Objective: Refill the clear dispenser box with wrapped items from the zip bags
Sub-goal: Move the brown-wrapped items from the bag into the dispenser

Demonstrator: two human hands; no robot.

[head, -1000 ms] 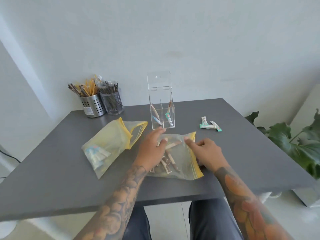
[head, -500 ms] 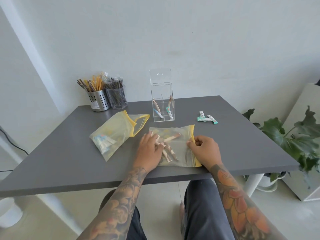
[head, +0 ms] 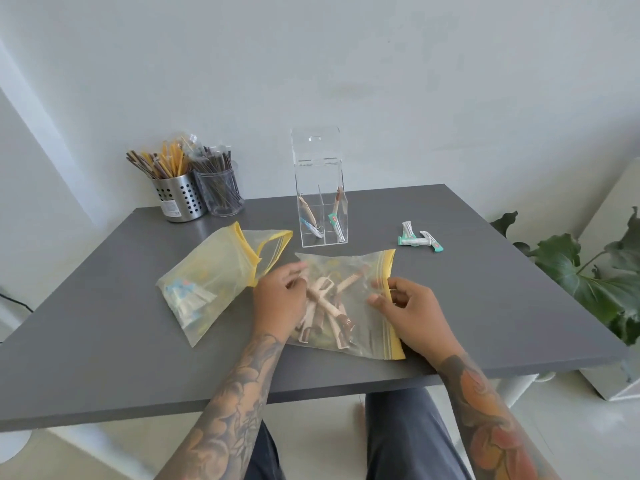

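We have both hands on the near clear zip bag with the yellow seal strip (head: 346,306), which lies flat on the grey tabletop (head: 485,299) in front of us, full of beige and brown wrapped sticks (head: 325,306). Our left hand (head: 280,303) rests on the bag's left part with loosely bent fingers, pinning it; whether it pinches the film we cannot tell. Our right hand (head: 405,306) has its fingertips curled at the yellow seal edge, pinching it. Half a second ago that hand was a tighter fist on the strip; now the fingers have spread and the bag mouth looks slightly lifted, so we judge the seal is being worked open.

The tall clear acrylic dispenser box (head: 320,199) stands just beyond the bag, lid up, with only a few wrapped items in its 2 compartments. A 2nd, yellow-tinted zip bag (head: 214,278) of blue and white packets lies to the left, mouth gaping. 3 or so teal-ended packets (head: 419,239) lie loose to the right of the box. A perforated steel cup (head: 178,199) and a dark clear cup (head: 221,195) of sticks sit at the far left corner.
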